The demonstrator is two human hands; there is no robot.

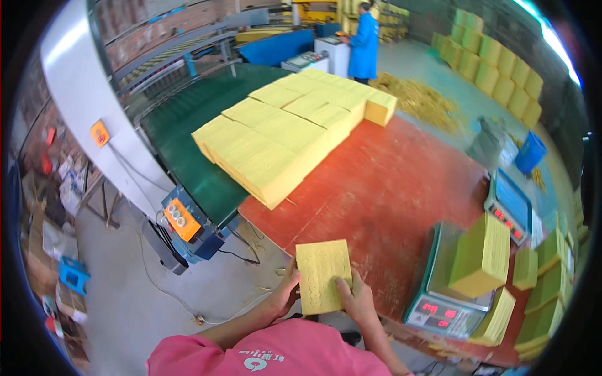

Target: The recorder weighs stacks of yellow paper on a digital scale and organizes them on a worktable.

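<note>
Between my two hands is a stack of yellow paper [321, 276] with rows of round coin-like marks pressed into its top face. My left hand [290, 285] grips its left edge. My right hand [355, 294] holds the right edge, thumb lying on the top face. The stack is held up at the near edge of the red table [401, 169], in front of my pink shirt. To the right, a digital scale [448, 307] with lit red digits carries a thick yellow paper block [481, 255]. How thick the held stack is, I cannot tell.
Large yellow paper stacks [282, 125] span the red table and a green conveyor belt [182, 144]. An orange button box [182, 219] stands at left. A second scale [509, 203] and more paper bundles [544, 301] are at right. Beyond, a person in blue [364, 47] stands by machinery.
</note>
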